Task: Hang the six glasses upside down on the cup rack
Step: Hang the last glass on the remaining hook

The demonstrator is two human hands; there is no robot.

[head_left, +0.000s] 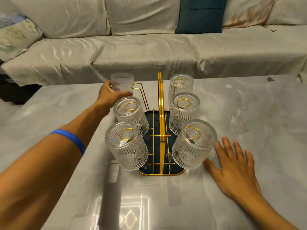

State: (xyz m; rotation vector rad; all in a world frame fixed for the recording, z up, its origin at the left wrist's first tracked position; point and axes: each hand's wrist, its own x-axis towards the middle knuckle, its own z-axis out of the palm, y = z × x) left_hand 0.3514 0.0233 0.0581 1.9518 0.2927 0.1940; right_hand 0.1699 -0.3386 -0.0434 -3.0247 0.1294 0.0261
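A gold wire cup rack (160, 103) with a dark blue tray base stands mid-table. Three ribbed clear glasses hang upside down on its right pegs (181, 85), (184, 110), (193, 143). On its left pegs hang two more (130, 115), (126, 146). The far left peg (138, 90) is bare. My left hand (110, 95) grips a sixth glass (122, 83) just left of that bare peg, at the table's far edge. My right hand (234, 165) lies flat, fingers spread, on the table right of the nearest right glass.
The glossy grey marble table (249, 113) ends just behind the rack. Beyond it runs a sofa (149, 52) covered in pale cloth, with a dark teal cushion (201, 15). A blue band (73, 138) circles my left forearm.
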